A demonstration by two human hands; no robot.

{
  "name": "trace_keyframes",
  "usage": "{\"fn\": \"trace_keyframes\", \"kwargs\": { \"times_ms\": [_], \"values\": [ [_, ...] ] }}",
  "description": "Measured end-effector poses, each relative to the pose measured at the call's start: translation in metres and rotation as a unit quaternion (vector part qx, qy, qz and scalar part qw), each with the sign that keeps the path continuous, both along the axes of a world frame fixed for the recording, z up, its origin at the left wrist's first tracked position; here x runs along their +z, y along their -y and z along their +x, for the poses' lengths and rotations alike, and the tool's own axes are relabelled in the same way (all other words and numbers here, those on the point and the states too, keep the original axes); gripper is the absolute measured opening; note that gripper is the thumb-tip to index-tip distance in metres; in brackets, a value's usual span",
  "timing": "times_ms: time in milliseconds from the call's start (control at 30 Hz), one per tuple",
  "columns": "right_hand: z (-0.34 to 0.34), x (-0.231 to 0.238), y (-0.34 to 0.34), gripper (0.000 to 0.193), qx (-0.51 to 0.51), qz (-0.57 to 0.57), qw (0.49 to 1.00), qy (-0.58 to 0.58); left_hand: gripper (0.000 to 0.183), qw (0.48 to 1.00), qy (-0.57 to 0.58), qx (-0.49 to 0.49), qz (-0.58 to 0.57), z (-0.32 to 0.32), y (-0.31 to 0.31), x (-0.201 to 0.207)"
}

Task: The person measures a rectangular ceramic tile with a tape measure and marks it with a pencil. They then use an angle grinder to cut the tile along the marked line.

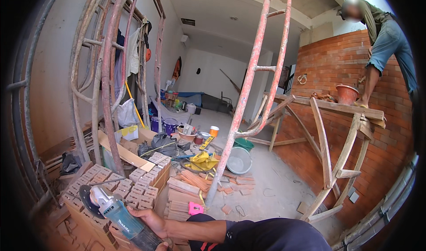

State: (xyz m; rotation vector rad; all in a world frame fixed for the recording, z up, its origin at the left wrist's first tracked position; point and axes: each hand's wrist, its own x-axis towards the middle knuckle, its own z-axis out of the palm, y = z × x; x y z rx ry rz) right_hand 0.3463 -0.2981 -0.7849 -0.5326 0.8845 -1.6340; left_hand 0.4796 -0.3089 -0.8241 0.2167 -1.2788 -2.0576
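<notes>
At the lower left, a teal angle grinder (pixel 125 221) with a metal head is in my right hand (pixel 152 222), whose fingers wrap its body from the right. Its dark cutting disc (pixel 90 201) points up and left, above stacked grooved bricks (pixel 142 193); I cannot tell whether it touches them. A fingertip shows at the grinder's rear by the lower edge, perhaps from my left hand, which is otherwise hidden. A pink tape measure (pixel 195 208) lies right of my right hand, beside flat reddish bricks (pixel 183 198).
A pink-and-white scaffold frame (pixel 255 69) stands ahead; more frames lean left. Buckets, a grey basin (pixel 239 160) and a yellow bag (pixel 203 161) crowd the floor. At right, another person (pixel 390 42) stands on a wooden trestle (pixel 339 107) by a brick wall (pixel 328 64), near an orange bucket (pixel 346 94).
</notes>
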Motion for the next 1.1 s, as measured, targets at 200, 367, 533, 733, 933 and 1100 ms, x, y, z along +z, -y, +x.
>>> {"fn": "trace_keyframes", "kwargs": {
  "times_ms": [200,367,533,733,933,1100],
  "values": [
    [0.002,-0.024,0.019,0.046,-0.001,0.038,0.999,0.005,0.069,0.998,-0.061,-0.029,0.014,-0.017,0.018,-0.031],
    [-0.006,-0.005,0.0,0.049,-0.057,0.11,0.982,-0.144,0.077,1.0,-0.015,0.01,0.019,-0.006,0.024,-0.023],
    [-0.014,-0.007,0.012,0.058,-0.003,0.074,0.994,-0.082,0.083,0.999,-0.015,0.031,0.04,-0.015,0.026,-0.028],
    [0.012,-0.011,0.035,0.054,-0.037,0.091,0.994,-0.052,0.082,0.996,0.034,0.06,0.058,0.01,0.029,-0.023],
    [0.019,-0.024,0.059,0.056,0.068,0.096,0.993,-0.02,0.082,0.987,0.062,0.12,0.087,0.024,0.034,-0.023],
    [0.046,-0.022,0.064,0.056,0.065,0.077,0.993,-0.068,0.083,0.987,0.041,0.155,0.035,0.038,0.04,-0.034]
  ]
}}
